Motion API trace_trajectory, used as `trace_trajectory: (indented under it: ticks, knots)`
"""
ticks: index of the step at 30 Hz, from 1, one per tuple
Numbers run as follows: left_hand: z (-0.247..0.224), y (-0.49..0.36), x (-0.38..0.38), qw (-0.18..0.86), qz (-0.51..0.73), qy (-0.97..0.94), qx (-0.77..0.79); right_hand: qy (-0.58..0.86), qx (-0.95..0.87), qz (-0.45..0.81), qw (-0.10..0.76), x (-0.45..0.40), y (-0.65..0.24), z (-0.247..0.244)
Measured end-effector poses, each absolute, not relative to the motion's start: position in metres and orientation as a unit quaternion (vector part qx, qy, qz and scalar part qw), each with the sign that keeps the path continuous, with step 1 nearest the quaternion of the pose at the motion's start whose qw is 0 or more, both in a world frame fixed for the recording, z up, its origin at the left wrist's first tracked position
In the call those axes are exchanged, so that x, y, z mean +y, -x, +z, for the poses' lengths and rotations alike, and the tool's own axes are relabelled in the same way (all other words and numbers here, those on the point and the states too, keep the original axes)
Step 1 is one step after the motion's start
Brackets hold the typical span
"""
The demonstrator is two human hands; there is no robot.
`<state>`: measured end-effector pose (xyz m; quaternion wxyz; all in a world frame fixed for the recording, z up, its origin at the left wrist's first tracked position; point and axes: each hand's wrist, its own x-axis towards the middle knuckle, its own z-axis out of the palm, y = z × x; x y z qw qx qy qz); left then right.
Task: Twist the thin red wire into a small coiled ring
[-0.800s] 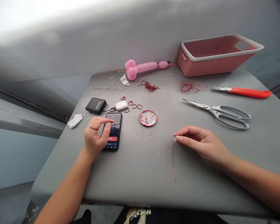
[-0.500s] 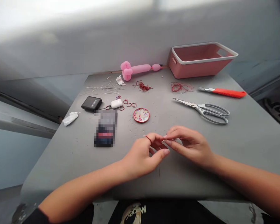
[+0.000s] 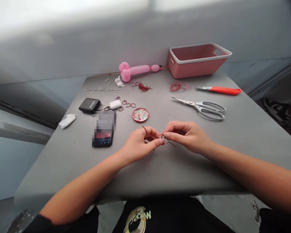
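My left hand [image 3: 138,145] is closed, its thumb and fingertips pinching a small piece with pale beads [image 3: 161,137] on thin red cord. A red ring-like loop [image 3: 144,129] sits around one of its fingers. At the other side of the beads, my right hand [image 3: 191,136] pinches the red cord between thumb and forefinger. A dark, thin cord end [image 3: 171,143] hangs below the right fingers. Beyond the hands lies a round red-rimmed dish [image 3: 133,118] of pale and red beads. The fingers partly hide the beaded piece.
Scissors [image 3: 201,108] and an orange-handled utility knife [image 3: 223,90] lie right. Behind are red cord coils [image 3: 178,86], cut cord bits [image 3: 143,86], a pink balloon [image 3: 139,70] and a pink basket [image 3: 196,66]. A phone [image 3: 104,139], power bank [image 3: 89,105] and white earphone case [image 3: 115,104] lie left.
The view has shifted a little. My left thumb has come up against the beaded piece, and the fingertips of both hands are closer together. A dark cord end now shows below the right hand.
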<state>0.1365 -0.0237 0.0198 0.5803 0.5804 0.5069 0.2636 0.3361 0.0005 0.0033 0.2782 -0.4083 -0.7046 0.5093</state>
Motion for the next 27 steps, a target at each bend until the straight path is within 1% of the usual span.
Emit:
trace_trajectory:
  ticks: [6, 8, 10, 14, 17, 20, 27]
  knots:
    - [0.009, -0.135, -0.027, 0.585, 0.325, -0.550, 0.499, 0.389, -0.736, 0.462, 0.307, -0.004, -0.333, -0.001]
    - [0.006, -0.134, -0.029, 0.587, 0.344, -0.545, 0.490, 0.388, -0.731, 0.470, 0.308, -0.005, -0.332, -0.001]
    - [0.005, -0.134, -0.030, 0.595, 0.355, -0.537, 0.482, 0.394, -0.702, 0.511, 0.301, -0.006, -0.331, -0.001]
    - [0.003, -0.132, -0.033, 0.593, 0.353, -0.551, 0.469, 0.401, -0.599, 0.633, 0.282, -0.006, -0.330, -0.003]
    - [0.002, -0.133, -0.035, 0.584, 0.366, -0.559, 0.461, 0.378, -0.529, 0.700, 0.294, -0.005, -0.330, -0.006]
    - [-0.001, -0.134, -0.037, 0.590, 0.386, -0.553, 0.444, 0.375, -0.486, 0.727, 0.308, -0.005, -0.327, -0.008]
    - [-0.005, -0.136, -0.040, 0.602, 0.407, -0.549, 0.413, 0.369, -0.411, 0.781, 0.292, -0.008, -0.318, -0.003]
